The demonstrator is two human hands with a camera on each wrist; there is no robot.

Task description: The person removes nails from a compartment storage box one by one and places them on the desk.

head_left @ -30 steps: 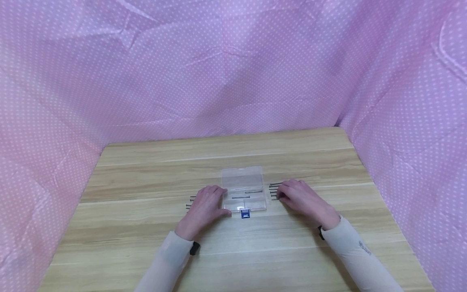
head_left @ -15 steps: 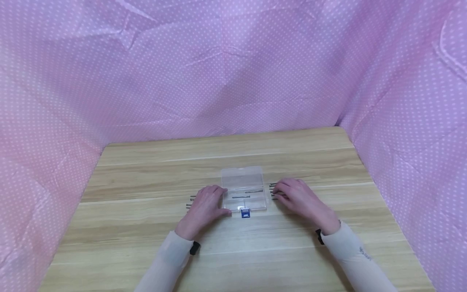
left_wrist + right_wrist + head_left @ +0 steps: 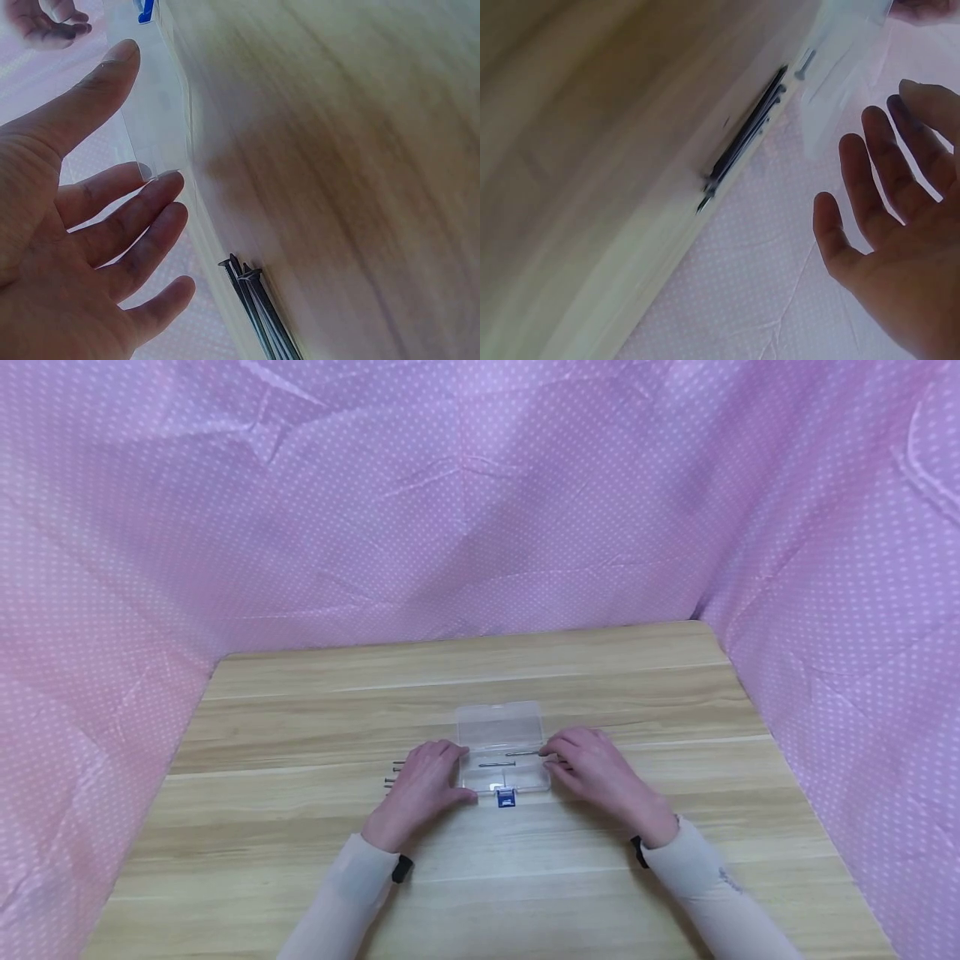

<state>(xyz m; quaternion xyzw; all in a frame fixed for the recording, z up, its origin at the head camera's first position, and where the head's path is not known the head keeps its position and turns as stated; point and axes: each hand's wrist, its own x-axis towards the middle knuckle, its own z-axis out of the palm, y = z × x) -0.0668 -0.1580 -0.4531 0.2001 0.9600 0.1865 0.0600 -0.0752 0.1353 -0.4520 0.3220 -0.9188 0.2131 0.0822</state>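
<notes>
A clear plastic box (image 3: 487,782) with a blue latch (image 3: 506,798) lies at mid-table, its lid (image 3: 498,727) folded back. Two nails, a front nail (image 3: 497,765) and a rear nail (image 3: 522,753), are inside. My left hand (image 3: 422,783) rests along the box's left side, thumb at the front corner and extended fingers toward the hinge. The right hand (image 3: 598,768) is over the right rim, index fingertip at the rear nail's head. In the right wrist view its thumb and index fingertips (image 3: 895,103) come close together; I cannot tell whether they pinch anything.
Several nails (image 3: 259,307) lie on the table left of the box, partly behind the left hand in the head view. More nails (image 3: 744,139) lie to the right, hidden by the right hand there. Pink dotted cloth (image 3: 450,527) surrounds the wooden table (image 3: 300,710).
My right hand has moved left from the nails on the right to the box's right rim. The left hand stays against the box.
</notes>
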